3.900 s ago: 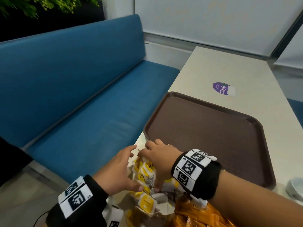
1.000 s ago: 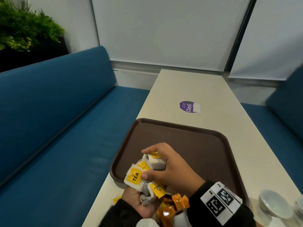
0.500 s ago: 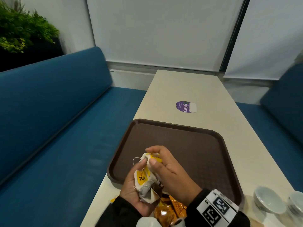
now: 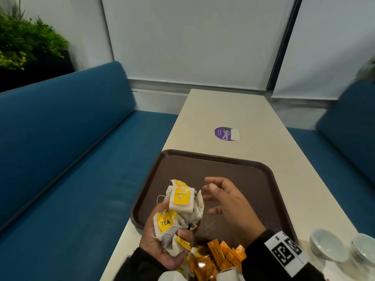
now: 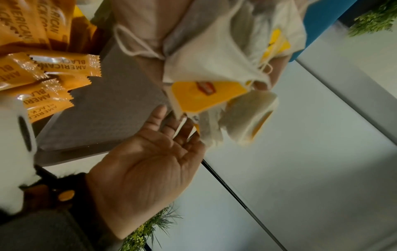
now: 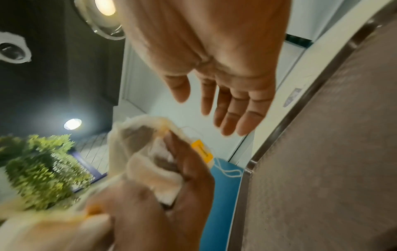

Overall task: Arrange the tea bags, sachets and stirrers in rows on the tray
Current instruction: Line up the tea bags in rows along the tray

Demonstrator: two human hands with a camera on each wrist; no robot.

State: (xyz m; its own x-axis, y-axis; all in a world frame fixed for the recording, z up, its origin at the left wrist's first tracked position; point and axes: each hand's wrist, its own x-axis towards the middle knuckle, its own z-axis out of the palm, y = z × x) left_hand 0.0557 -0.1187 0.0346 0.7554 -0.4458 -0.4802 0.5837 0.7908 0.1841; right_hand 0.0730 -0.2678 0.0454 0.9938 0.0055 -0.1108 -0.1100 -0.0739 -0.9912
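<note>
We're holding a tangled bunch of tea bags (image 4: 182, 207) in our left hand (image 4: 162, 244), fingers curling round the bundle, strings and yellow tags sticking out every way. It's hovering over the tray (image 4: 253, 179) at about 7 o'clock of it. Our right hand (image 4: 229, 201) is floating just beside the bunch at its 3 o'clock, fingers (image 6: 236, 108) spread loose and gripping nothing.

The tray is lying bare, so we're judging that no row is started yet. The orange sachets (image 4: 215, 258) are sitting in a heap on the tabletop (image 4: 223, 110) at the tray's 6 o'clock edge. Stirrers: we're not seeing any clearly. Two small white bowls (image 4: 328, 246) are waiting at 4 o'clock. Nearly everything is left, we reckon: untangling, laying bags, then sachets, then stirrers.
</note>
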